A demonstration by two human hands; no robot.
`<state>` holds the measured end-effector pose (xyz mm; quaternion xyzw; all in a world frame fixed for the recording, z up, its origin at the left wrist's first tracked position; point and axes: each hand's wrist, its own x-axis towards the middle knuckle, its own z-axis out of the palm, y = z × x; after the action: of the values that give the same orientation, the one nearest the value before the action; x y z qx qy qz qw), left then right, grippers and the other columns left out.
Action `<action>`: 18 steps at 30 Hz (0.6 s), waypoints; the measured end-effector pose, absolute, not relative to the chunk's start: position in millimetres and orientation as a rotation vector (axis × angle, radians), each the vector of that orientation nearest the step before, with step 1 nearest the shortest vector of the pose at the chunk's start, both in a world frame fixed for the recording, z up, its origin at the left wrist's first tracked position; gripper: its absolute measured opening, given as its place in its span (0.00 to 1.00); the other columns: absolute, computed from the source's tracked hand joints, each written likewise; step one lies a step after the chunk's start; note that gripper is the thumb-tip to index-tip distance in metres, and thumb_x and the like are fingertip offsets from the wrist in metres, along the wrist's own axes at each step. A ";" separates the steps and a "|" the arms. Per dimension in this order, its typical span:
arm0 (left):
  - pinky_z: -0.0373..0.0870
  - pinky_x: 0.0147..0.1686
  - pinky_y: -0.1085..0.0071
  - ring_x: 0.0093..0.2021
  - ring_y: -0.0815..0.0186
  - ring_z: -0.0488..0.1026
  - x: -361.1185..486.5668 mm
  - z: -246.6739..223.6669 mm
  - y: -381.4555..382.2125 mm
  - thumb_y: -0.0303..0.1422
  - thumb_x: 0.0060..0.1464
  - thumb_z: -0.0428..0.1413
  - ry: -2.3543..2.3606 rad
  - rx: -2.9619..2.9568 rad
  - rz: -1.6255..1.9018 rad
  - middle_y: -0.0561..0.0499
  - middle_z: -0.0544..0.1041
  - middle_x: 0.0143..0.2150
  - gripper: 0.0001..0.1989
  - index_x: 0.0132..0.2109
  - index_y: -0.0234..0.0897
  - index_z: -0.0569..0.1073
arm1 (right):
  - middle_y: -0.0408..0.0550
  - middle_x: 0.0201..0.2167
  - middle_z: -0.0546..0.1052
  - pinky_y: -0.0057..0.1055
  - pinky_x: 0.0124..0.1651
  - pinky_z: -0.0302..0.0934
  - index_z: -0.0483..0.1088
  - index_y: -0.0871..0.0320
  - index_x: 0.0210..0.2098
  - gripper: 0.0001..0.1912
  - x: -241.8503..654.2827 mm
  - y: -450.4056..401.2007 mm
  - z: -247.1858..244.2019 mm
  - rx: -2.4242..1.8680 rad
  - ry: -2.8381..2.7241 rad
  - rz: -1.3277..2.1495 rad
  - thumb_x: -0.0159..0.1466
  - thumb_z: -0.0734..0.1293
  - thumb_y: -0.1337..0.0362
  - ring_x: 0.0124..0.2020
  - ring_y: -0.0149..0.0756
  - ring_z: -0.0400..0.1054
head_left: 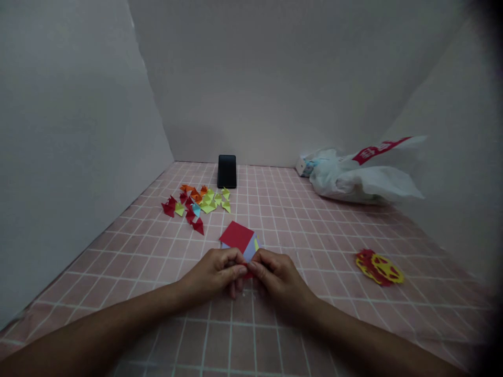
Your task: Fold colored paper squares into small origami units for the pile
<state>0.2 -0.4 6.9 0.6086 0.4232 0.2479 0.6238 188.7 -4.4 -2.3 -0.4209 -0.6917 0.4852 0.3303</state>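
A small piece of red paper (249,273) is pinched between my two hands near the middle of the table, mostly hidden by the fingers. My left hand (220,269) grips its left side between thumb and forefinger. On the right side, the thumb and forefinger of my right hand (277,273) are closed on the same piece. Just beyond the fingertips lies a stack of square paper, with a red sheet (237,236) on top and lilac sheets (251,250) and a bit of yellow showing under it.
Several folded paper pieces in red (168,207), orange and yellow (208,202) lie at the back left. Behind them a black phone (227,171) leans upright. A white plastic bag (346,178) sits back right; red and yellow cut-outs (379,267) lie right.
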 end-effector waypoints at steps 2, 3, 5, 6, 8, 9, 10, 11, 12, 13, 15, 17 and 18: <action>0.65 0.24 0.74 0.20 0.71 0.71 -0.9 6.0 1.6 0.40 0.56 0.55 0.989 1.388 0.594 0.56 0.74 0.24 0.11 0.35 0.35 0.68 | 0.40 0.20 0.66 0.28 0.26 0.51 0.64 0.57 0.27 0.15 189.0 -3.6 -2.2 -1.095 -1.797 1.286 0.68 0.61 0.59 0.21 0.30 0.58; 0.65 0.24 0.74 0.20 0.71 0.71 -1.4 5.9 2.7 0.40 0.56 0.56 1.004 1.377 0.600 0.56 0.74 0.24 0.12 0.35 0.35 0.68 | 0.40 0.20 0.67 0.28 0.26 0.52 0.64 0.57 0.27 0.14 189.1 -3.1 -2.2 -1.093 -1.787 1.300 0.68 0.61 0.59 0.21 0.30 0.58; 0.65 0.23 0.75 0.19 0.71 0.71 -2.6 6.4 4.7 0.41 0.55 0.56 1.036 1.341 0.600 0.56 0.74 0.23 0.12 0.34 0.35 0.68 | 0.40 0.20 0.67 0.27 0.26 0.52 0.64 0.57 0.27 0.13 189.5 -1.9 -2.1 -1.107 -1.752 1.325 0.68 0.62 0.60 0.22 0.29 0.59; 0.65 0.23 0.75 0.19 0.70 0.71 -3.1 6.9 5.5 0.41 0.55 0.57 1.045 1.323 0.594 0.55 0.74 0.23 0.13 0.33 0.35 0.68 | 0.40 0.20 0.67 0.27 0.26 0.52 0.64 0.57 0.27 0.13 189.8 -1.3 -1.9 -1.122 -1.735 1.324 0.68 0.62 0.60 0.22 0.29 0.59; 0.67 0.24 0.74 0.21 0.70 0.72 -4.2 8.3 6.6 0.41 0.56 0.56 1.051 1.310 0.593 0.55 0.75 0.24 0.13 0.33 0.35 0.68 | 0.40 0.20 0.66 0.27 0.26 0.51 0.64 0.57 0.27 0.13 190.3 -0.4 -1.0 -1.156 -1.733 1.287 0.67 0.62 0.61 0.22 0.29 0.58; 0.68 0.26 0.74 0.22 0.70 0.74 -4.6 9.1 6.8 0.40 0.56 0.56 1.048 1.312 0.595 0.54 0.75 0.25 0.13 0.33 0.35 0.68 | 0.39 0.20 0.65 0.27 0.26 0.51 0.64 0.57 0.27 0.13 190.6 0.0 -0.2 -1.168 -1.744 1.256 0.67 0.62 0.61 0.22 0.29 0.57; 0.69 0.27 0.73 0.24 0.70 0.75 -5.0 10.0 7.0 0.40 0.57 0.55 1.038 1.323 0.605 0.54 0.76 0.27 0.12 0.33 0.35 0.68 | 0.39 0.20 0.65 0.27 0.27 0.51 0.64 0.57 0.26 0.13 190.9 0.3 0.7 -1.178 -1.757 1.227 0.67 0.62 0.62 0.22 0.29 0.56; 0.70 0.29 0.72 0.25 0.69 0.76 -5.3 10.8 7.0 0.40 0.57 0.55 1.043 1.321 0.601 0.54 0.76 0.27 0.12 0.34 0.35 0.68 | 0.39 0.20 0.64 0.28 0.27 0.50 0.63 0.57 0.25 0.14 191.1 0.5 1.6 -1.186 -1.766 1.205 0.67 0.62 0.62 0.22 0.29 0.56; 0.70 0.29 0.72 0.25 0.69 0.76 -5.6 11.5 7.0 0.40 0.57 0.55 1.047 1.322 0.601 0.53 0.77 0.28 0.12 0.34 0.35 0.68 | 0.39 0.20 0.64 0.28 0.27 0.50 0.63 0.57 0.25 0.14 191.3 0.7 2.4 -1.193 -1.767 1.196 0.67 0.62 0.62 0.22 0.29 0.56; 0.70 0.29 0.72 0.25 0.69 0.76 -5.8 12.1 7.1 0.40 0.57 0.55 1.055 1.318 0.598 0.53 0.76 0.27 0.12 0.34 0.35 0.68 | 0.39 0.20 0.63 0.28 0.27 0.50 0.62 0.56 0.25 0.14 191.4 0.8 3.0 -1.197 -1.760 1.200 0.67 0.62 0.63 0.22 0.29 0.56; 0.69 0.27 0.73 0.23 0.69 0.75 -6.0 13.0 7.7 0.41 0.57 0.55 1.075 1.315 0.580 0.54 0.76 0.26 0.13 0.33 0.35 0.68 | 0.39 0.20 0.64 0.28 0.26 0.51 0.62 0.56 0.25 0.14 191.5 1.1 3.3 -1.199 -1.728 1.233 0.67 0.62 0.62 0.22 0.29 0.56; 0.68 0.25 0.73 0.22 0.69 0.74 -6.1 13.8 8.6 0.42 0.57 0.54 1.097 1.331 0.561 0.54 0.75 0.24 0.13 0.32 0.36 0.67 | 0.38 0.20 0.63 0.28 0.26 0.51 0.62 0.56 0.25 0.14 191.5 1.4 2.3 -1.191 -1.694 1.266 0.67 0.62 0.62 0.22 0.29 0.55; 0.68 0.24 0.73 0.21 0.68 0.73 -6.1 14.4 9.0 0.42 0.57 0.54 1.108 1.352 0.552 0.54 0.75 0.24 0.14 0.32 0.36 0.67 | 0.38 0.20 0.63 0.28 0.25 0.50 0.62 0.56 0.25 0.14 191.4 1.6 1.5 -1.185 -1.681 1.275 0.67 0.62 0.61 0.21 0.29 0.55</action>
<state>-6.1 9.0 14.4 0.5854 0.4796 0.2388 0.6086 191.4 1.6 1.5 -0.4582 -0.6500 0.4930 0.3529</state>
